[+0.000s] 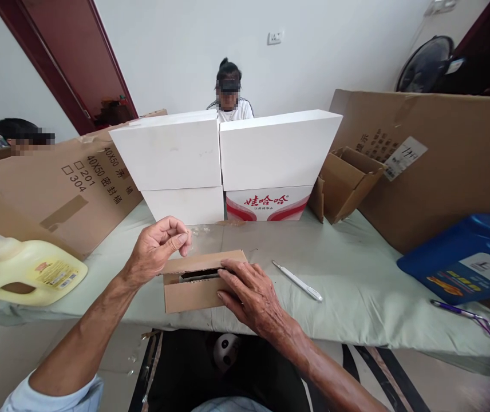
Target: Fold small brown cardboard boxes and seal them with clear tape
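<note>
A small brown cardboard box (pixel 191 297) lies near the front edge of the cloth-covered table, with a narrow dark gap along its top between the flaps. Inside the gap something dark and greyish shows, too hidden to name. My right hand (pixel 251 292) grips the box's right end, fingers over the top and thumb on the near side. Above the box's left end, my left hand (pixel 159 246) is closed in a pinch. A clear, shiny bit shows by its fingertips, too small to name. To the right of the box lies a white pen-like tool (pixel 297 280).
White boxes (pixel 271 151) stand stacked at the back, one with red print. Large cardboard sheets (pixel 434 171) flank the table. A yellow jug (pixel 34 272) lies left; a blue bottle (pixel 463 257) and purple pen (pixel 463 313) lie right. Two people are beyond the table.
</note>
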`<state>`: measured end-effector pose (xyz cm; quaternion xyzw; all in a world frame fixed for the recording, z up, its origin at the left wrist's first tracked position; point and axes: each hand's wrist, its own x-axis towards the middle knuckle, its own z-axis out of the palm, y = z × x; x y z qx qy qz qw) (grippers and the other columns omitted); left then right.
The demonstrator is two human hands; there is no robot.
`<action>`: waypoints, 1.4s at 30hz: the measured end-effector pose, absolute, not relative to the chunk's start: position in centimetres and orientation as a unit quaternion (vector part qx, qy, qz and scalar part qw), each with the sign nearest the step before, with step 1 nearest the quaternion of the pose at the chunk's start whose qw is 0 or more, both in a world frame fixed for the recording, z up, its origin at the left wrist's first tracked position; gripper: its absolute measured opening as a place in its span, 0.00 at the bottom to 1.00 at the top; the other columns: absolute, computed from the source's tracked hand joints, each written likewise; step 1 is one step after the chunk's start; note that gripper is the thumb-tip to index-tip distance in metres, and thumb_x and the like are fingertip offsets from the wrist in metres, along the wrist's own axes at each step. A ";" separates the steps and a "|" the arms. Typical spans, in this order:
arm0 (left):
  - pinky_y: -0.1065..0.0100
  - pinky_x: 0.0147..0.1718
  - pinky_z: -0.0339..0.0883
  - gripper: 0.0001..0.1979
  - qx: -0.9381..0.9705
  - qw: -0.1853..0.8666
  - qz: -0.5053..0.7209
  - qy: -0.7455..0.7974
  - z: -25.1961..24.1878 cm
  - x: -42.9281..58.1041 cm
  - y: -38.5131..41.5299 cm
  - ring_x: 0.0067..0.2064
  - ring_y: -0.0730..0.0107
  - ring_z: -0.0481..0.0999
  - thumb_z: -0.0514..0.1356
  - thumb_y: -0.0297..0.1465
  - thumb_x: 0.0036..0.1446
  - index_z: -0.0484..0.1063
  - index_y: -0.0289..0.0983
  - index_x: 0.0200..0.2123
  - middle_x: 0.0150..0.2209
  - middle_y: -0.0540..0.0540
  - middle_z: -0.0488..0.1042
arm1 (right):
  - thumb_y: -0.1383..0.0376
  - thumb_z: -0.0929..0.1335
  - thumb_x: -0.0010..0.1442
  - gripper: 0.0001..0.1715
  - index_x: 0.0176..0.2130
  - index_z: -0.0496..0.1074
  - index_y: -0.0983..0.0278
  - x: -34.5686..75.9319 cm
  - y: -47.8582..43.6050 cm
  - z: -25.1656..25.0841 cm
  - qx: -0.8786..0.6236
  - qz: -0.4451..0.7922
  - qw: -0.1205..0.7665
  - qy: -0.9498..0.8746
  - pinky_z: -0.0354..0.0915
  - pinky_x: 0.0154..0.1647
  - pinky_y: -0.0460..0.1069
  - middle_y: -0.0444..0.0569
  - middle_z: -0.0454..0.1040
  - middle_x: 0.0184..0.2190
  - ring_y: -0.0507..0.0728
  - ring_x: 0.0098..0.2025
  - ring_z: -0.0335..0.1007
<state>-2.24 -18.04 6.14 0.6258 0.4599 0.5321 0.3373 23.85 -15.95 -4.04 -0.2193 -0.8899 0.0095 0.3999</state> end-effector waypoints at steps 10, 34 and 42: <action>0.71 0.28 0.68 0.11 0.643 0.249 0.515 0.510 6.6 -1.0 -17.3 0.27 0.73 0.69 0.67 0.38 0.66 0.78 0.38 0.33 0.25 0.51 0.71 | 0.64 0.67 0.78 0.14 0.60 0.72 0.61 23.8 -13.4 -2.0 -0.245 -0.028 0.388 -0.888 0.68 0.50 0.58 0.58 0.80 0.60 0.63 0.52 0.77; 0.69 0.29 0.68 0.15 0.698 0.177 0.437 0.539 8.0 -3.9 -9.9 0.27 0.70 0.68 0.59 0.40 0.68 0.81 0.39 0.46 0.26 0.53 0.66 | 0.65 0.67 0.77 0.14 0.60 0.71 0.60 23.6 -13.0 -3.6 -0.257 0.003 0.382 -0.888 0.70 0.51 0.59 0.58 0.78 0.60 0.65 0.56 0.76; 0.69 0.29 0.70 0.12 0.723 0.138 0.426 0.526 9.6 -3.1 -10.0 0.31 0.69 0.78 0.61 0.35 0.63 0.84 0.39 0.42 0.33 0.49 0.75 | 0.65 0.68 0.75 0.17 0.61 0.71 0.61 23.6 -13.2 -4.1 -0.265 0.014 0.374 -0.888 0.69 0.51 0.59 0.59 0.77 0.61 0.66 0.59 0.74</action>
